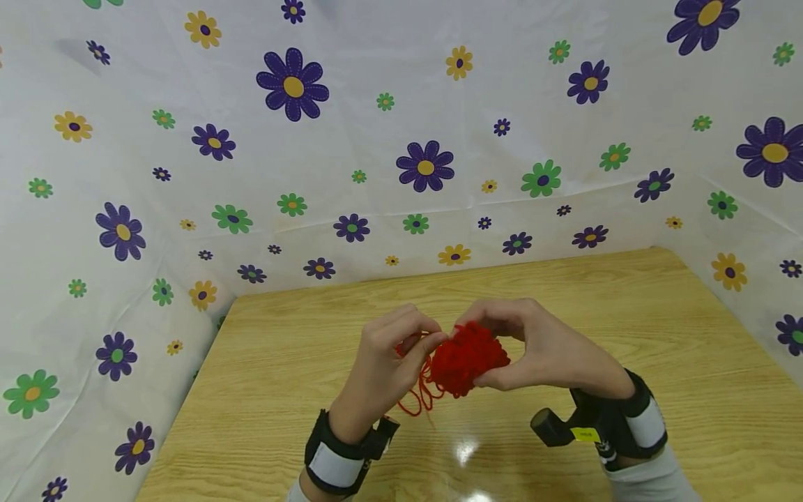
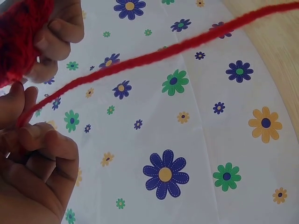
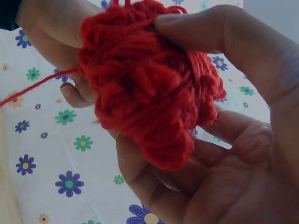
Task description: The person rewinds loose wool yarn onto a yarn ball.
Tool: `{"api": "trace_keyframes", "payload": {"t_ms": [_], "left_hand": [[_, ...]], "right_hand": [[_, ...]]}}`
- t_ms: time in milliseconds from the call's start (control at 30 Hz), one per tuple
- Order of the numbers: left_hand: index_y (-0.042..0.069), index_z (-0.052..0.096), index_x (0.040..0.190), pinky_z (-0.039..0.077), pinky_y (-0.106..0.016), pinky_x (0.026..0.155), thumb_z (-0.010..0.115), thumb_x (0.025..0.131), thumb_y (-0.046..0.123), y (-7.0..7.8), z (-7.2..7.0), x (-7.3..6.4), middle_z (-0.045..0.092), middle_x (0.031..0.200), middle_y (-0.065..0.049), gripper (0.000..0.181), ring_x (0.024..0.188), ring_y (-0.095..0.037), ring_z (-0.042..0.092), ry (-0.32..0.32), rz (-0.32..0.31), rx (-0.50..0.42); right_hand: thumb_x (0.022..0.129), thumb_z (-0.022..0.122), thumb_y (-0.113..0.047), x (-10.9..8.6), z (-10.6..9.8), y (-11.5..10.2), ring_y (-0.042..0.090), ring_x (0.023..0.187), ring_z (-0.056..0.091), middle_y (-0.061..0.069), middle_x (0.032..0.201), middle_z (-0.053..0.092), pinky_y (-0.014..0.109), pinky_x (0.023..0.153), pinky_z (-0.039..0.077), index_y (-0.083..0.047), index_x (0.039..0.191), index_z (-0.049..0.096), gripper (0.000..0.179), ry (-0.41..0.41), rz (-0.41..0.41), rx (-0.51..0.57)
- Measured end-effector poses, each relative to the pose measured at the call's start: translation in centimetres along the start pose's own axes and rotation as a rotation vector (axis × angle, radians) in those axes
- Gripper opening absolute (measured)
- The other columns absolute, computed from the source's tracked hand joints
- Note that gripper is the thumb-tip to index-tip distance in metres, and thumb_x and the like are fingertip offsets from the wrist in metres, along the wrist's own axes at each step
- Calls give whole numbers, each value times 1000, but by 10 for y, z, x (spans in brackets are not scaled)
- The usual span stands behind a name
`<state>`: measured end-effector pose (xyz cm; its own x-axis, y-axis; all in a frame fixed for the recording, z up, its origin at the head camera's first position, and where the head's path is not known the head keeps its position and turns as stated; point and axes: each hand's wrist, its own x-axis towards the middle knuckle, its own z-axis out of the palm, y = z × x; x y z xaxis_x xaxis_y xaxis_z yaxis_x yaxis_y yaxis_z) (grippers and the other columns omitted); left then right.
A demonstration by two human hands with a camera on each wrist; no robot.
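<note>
A bundled ball of red yarn (image 1: 467, 359) is held above the table by my right hand (image 1: 539, 345). Its thumb presses one side and the fingers curl round the other, as the right wrist view shows with the yarn ball (image 3: 145, 79) filling the grip. At the ball's left side, my left hand (image 1: 395, 352) pinches a strand between thumb and fingers. In the left wrist view that red strand (image 2: 154, 56) runs off from the pinching fingers toward the upper right. Loose loops of yarn (image 1: 420, 401) dangle below the left hand.
The wooden table (image 1: 301, 348) lies beneath both hands. White cloth with a flower print (image 1: 351, 160) rises behind it and along both sides. Each wrist wears a black strap, the right one (image 1: 617, 418) carrying a protruding camera piece.
</note>
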<state>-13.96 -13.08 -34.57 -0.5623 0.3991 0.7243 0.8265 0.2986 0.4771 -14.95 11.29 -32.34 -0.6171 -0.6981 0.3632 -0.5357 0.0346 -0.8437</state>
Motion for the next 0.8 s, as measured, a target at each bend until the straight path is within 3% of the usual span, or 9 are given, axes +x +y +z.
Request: {"api": "trace_keyframes", "payload": {"t_ms": [200, 567, 667, 800], "left_hand": [[6, 71, 92, 53, -21, 60, 72, 89, -10, 0, 0, -1, 65, 80, -3, 17, 68, -10, 55, -14, -30, -5], [5, 72, 94, 51, -20, 60, 69, 91, -8, 0, -2, -1, 65, 79, -3, 13, 67, -9, 53, -75, -63, 40], [4, 70, 95, 49, -20, 58, 71, 93, -3, 0, -4, -1, 64, 80, -1, 8, 67, -8, 51, -90, -88, 58], [6, 68, 94, 46, -21, 56, 72, 94, 1, 1, -6, -2, 60, 79, 1, 7, 66, -8, 48, -77, -115, 66]], "right_hand": [[81, 81, 5, 1, 1, -1, 24, 110, 68, 6, 123, 67, 38, 95, 57, -10, 128, 60, 53, 52, -31, 53], [86, 77, 3, -1, 1, -1, 26, 108, 67, 10, 120, 66, 39, 92, 58, -6, 124, 60, 42, 65, -21, 86], [85, 79, 1, 0, 1, -2, 25, 107, 66, 7, 118, 67, 38, 93, 57, -7, 122, 63, 42, 64, -22, 55], [81, 86, -4, 2, 3, 1, 20, 100, 68, 0, 112, 71, 37, 93, 57, -13, 117, 68, 41, 95, -19, -70]]}}
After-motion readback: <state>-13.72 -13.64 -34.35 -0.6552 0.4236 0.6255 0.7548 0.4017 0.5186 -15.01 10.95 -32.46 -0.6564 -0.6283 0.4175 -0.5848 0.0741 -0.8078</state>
